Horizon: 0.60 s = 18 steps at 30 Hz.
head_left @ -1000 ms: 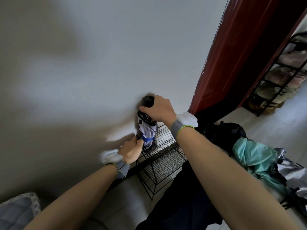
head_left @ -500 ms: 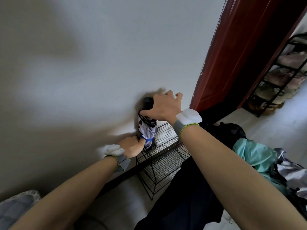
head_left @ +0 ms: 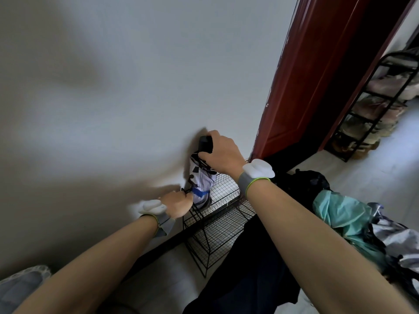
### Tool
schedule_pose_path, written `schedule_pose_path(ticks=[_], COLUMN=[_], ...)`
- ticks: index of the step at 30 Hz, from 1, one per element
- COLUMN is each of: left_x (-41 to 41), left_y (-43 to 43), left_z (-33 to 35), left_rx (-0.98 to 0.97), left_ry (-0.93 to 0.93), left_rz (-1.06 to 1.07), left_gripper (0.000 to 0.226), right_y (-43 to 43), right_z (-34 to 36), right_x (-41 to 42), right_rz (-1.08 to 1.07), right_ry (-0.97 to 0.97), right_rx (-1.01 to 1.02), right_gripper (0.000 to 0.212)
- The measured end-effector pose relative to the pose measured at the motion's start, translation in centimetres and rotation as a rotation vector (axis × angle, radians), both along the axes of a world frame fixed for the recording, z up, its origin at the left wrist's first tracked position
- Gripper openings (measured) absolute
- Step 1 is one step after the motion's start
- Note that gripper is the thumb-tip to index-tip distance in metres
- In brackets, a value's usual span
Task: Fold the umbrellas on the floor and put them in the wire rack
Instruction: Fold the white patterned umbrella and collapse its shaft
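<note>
Looking into the wire rack (head_left: 223, 225), we find the folded umbrella (head_left: 202, 177) upright in its far-left compartment, against the wall (head_left: 136, 87). Our right grip (head_left: 221, 155) curls round its black handle (head_left: 204, 143); our left grip (head_left: 179, 203) curls round the rack's top wire beside the blue strap (head_left: 200, 193). A teal umbrella (head_left: 340, 211) lies on the floor (head_left: 362, 175), right.

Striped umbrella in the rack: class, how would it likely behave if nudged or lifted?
The umbrella probably lifts as one stiff bundle, since a blue strap binds its cloth. It stands tall above the wire rack, so a nudge could tip it. Its bulk is small beside the right hand on the black handle, so probably light.
</note>
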<state>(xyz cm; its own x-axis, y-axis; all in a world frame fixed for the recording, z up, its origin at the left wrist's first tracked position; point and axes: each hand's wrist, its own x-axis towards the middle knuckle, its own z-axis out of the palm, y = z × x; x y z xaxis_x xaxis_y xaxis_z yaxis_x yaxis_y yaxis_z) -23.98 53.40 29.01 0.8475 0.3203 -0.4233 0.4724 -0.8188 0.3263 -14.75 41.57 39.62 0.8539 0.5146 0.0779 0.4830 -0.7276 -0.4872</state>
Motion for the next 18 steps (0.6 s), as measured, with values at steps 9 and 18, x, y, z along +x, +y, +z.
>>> schedule_pose_path(ticks=[9, 18], left_x=[0.1, 0.3], left_y=[-0.1, 0.0], left_z=[-0.3, -0.4], left_rx=[0.007, 0.028], left_ry=[-0.027, -0.024], left_rz=[0.062, 0.063], left_gripper=[0.046, 0.051], right_y=[0.8, 1.2], right_z=[1.5, 0.3], right_x=[0.1, -0.3], right_rz=[0.204, 0.077], right_ry=[0.037, -0.028], right_rx=[-0.036, 0.024], right_gripper=[0.053, 0.07])
